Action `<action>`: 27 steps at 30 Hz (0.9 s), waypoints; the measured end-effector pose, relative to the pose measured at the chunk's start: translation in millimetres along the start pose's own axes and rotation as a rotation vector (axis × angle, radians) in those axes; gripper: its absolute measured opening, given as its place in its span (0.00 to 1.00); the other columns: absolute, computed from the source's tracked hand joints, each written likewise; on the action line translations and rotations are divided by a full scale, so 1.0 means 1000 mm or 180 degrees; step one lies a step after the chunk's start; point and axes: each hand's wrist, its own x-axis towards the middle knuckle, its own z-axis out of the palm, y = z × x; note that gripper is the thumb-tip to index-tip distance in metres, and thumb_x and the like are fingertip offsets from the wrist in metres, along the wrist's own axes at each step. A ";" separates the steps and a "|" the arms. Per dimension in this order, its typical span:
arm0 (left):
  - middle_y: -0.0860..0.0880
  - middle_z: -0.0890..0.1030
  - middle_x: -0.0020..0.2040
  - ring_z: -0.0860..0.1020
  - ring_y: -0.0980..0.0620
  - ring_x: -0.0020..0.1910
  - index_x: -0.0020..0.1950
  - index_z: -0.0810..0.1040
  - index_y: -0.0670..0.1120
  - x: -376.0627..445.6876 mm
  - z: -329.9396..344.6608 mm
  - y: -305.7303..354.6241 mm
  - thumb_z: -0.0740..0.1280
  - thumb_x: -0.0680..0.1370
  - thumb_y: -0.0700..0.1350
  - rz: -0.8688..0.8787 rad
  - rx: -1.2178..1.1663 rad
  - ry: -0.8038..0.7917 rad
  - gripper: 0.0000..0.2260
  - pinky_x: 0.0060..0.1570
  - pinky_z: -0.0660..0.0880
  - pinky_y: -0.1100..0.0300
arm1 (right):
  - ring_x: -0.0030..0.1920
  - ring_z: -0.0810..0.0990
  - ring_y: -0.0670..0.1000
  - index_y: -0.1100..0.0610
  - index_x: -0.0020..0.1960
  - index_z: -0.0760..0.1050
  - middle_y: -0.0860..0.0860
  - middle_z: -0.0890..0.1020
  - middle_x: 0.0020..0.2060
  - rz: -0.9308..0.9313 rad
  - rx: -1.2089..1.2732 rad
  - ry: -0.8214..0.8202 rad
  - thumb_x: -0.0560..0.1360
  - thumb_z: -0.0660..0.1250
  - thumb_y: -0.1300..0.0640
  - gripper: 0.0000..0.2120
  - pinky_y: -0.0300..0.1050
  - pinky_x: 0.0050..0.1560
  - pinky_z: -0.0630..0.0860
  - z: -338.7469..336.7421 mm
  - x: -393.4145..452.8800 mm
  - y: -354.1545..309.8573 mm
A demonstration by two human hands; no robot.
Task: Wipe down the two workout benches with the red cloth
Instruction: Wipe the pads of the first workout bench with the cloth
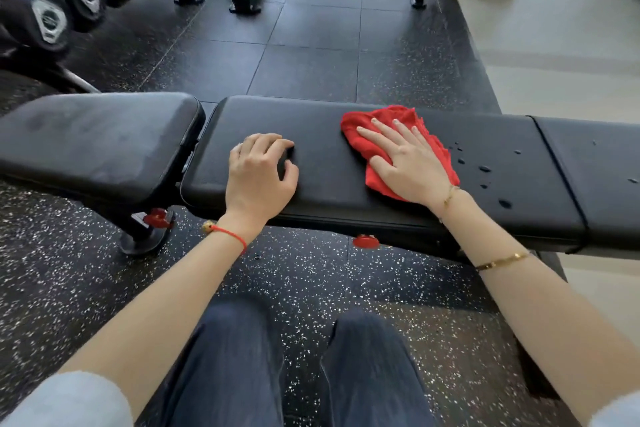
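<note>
The right hand [410, 159] lies flat, fingers straight, pressing the crumpled red cloth [381, 135] onto the smooth black padded bench [322, 135]. The left hand [259, 173] rests beside it, fingers curled, empty. Water beads [485, 169] dot the vinyl.

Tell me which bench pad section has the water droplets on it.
The long middle pad, right of the red cloth under the right hand; a few reach the far-right section. The left pad shows none.

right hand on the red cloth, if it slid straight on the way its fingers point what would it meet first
The right hand lies flat on the red cloth, fingers pointing up and left in the picture, towards the far edge of the bench pad. Bare pad lies ahead, then that edge and the rubber floor beyond, as far as visible.
</note>
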 end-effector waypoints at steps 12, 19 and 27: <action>0.51 0.82 0.57 0.76 0.48 0.61 0.57 0.82 0.48 0.003 0.000 0.002 0.63 0.76 0.43 0.0026 0.0057 0.0035 0.12 0.62 0.69 0.50 | 0.79 0.49 0.53 0.39 0.76 0.56 0.42 0.56 0.78 -0.0779 -0.0047 -0.0155 0.78 0.55 0.47 0.27 0.53 0.78 0.42 0.012 0.002 -0.039; 0.50 0.82 0.58 0.76 0.48 0.62 0.58 0.82 0.48 0.001 0.002 0.001 0.64 0.76 0.43 0.0009 -0.0051 0.0078 0.13 0.63 0.69 0.49 | 0.79 0.49 0.53 0.39 0.76 0.57 0.42 0.56 0.78 -0.0421 -0.0022 -0.0087 0.79 0.55 0.48 0.26 0.53 0.78 0.43 -0.003 -0.002 0.020; 0.50 0.82 0.58 0.76 0.47 0.62 0.57 0.82 0.48 0.002 0.002 0.001 0.65 0.75 0.43 0.0015 -0.0027 0.0087 0.12 0.63 0.70 0.48 | 0.79 0.48 0.56 0.40 0.77 0.55 0.43 0.53 0.79 -0.0200 -0.0063 -0.0203 0.81 0.51 0.46 0.25 0.56 0.77 0.41 0.008 0.054 -0.034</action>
